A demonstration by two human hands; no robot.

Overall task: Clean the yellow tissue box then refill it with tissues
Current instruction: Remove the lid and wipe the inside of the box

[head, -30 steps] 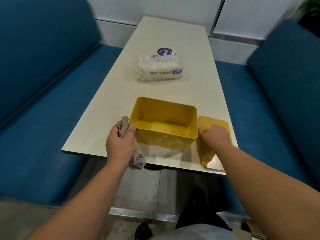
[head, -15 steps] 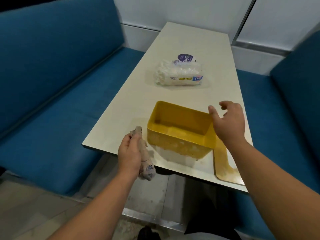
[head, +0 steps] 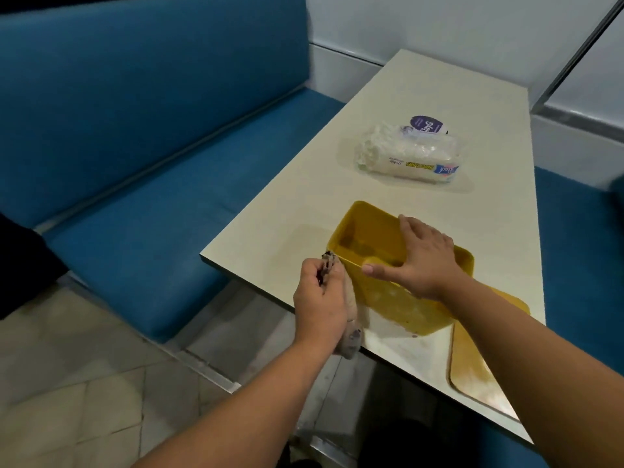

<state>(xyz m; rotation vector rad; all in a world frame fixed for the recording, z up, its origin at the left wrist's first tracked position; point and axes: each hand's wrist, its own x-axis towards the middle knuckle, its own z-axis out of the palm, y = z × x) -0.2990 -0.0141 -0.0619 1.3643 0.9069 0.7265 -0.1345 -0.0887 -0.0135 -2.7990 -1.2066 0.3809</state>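
We see the yellow tissue box [head: 388,292] standing upright and open-topped at the near end of the surface [head: 337,204], close to its near-left corner. Nothing visible inside it. Its near wall looks smudged with pale marks, though blur makes that hard to confirm.

Right hand [head: 422,261] is spread over the box's open top, fingers straight, thumb pointing toward the left hand. The palm appears to rest on the near rim; we can't tell how firmly. Grip released, nothing grasped.

Left hand [head: 320,305] sits just beside the box's near-left corner, fingers curled round a crumpled greyish cloth [head: 347,315]. Grip clenched on that cloth. One end of it sticks up above the knuckles by the box corner, the other hangs below the surface edge.

Yellow lid [head: 479,366] lies flat on the surface just right of the box, at the near edge, partly hidden by the right forearm.

Tissue pack [head: 408,153], clear plastic wrap with white tissues inside, lies on its side farther along the surface, well apart from the box. A small round purple-labelled item [head: 429,125] touches its far side.

Blue bench seats [head: 152,136] flank the surface on both sides; tiled floor [head: 67,383] below left.
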